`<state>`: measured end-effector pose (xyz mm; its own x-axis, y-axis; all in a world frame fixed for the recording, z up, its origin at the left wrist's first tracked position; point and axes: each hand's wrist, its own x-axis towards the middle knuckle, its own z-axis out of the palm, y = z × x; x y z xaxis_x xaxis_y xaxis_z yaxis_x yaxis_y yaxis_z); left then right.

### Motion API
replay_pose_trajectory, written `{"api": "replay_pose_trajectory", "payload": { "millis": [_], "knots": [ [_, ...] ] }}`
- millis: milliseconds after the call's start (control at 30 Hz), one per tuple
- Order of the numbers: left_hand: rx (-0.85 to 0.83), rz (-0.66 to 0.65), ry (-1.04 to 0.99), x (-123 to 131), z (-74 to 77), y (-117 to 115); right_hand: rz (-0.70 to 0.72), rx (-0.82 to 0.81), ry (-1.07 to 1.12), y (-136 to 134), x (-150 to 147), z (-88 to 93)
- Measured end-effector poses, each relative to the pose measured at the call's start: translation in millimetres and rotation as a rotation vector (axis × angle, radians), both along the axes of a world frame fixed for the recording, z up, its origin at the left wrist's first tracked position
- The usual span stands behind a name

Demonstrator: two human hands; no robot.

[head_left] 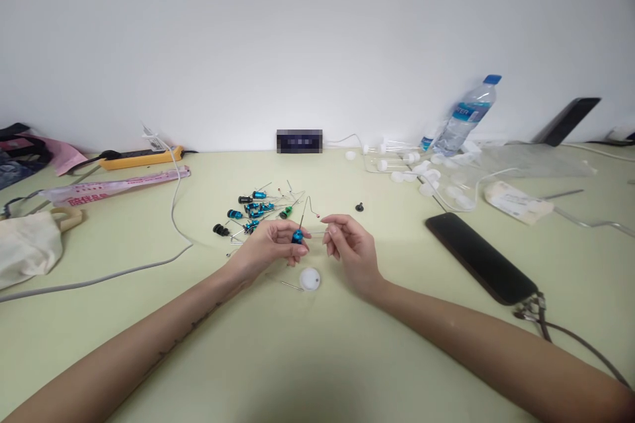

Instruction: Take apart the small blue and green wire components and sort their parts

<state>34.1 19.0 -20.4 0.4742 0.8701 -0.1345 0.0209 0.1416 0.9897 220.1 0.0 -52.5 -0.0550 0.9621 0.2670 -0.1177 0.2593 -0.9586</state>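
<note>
My left hand (278, 241) is closed around a small shiny blue metal piece (297, 236), from which a thin bent wire (309, 201) rises. Across from it, my right hand (350, 251) pinches a thin metal rod (320, 232) that reaches toward the blue piece; whether its tip touches cannot be made out. Just below the hands lie a round white cap (310, 279) and a short metal pin (292, 286). Beyond my left hand is a loose cluster of similar blue pieces (258, 209) with thin rods, black ones (221, 230) and a green one (286, 212) among them.
A small black part (360, 207) sits beyond my right hand. To the right are a phone (481, 258), white caps and clear tubes (397, 164), and a water bottle (469, 115). A grey cable (173, 211), a yellow power strip (141, 158) and a cloth bag (30, 248) lie left.
</note>
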Motion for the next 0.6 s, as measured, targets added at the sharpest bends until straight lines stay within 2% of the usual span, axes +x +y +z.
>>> {"api": "replay_pose_trajectory", "payload": {
  "millis": [233, 400, 600],
  "knots": [
    [-0.153, -0.01, -0.067, 0.4, 2.3, -3.5, -0.006, 0.0, -0.017, 1.2, 1.4, 0.4],
    [-0.112, 0.053, -0.063, 1.1, 1.4, -3.2, -0.002, 0.0, -0.022, 1.3, 1.3, -0.1],
    [-0.083, 0.061, -0.015, 2.4, -4.6, -5.0, 0.027, 0.001, -0.045, 1.3, 1.5, -2.3]
  ]
}}
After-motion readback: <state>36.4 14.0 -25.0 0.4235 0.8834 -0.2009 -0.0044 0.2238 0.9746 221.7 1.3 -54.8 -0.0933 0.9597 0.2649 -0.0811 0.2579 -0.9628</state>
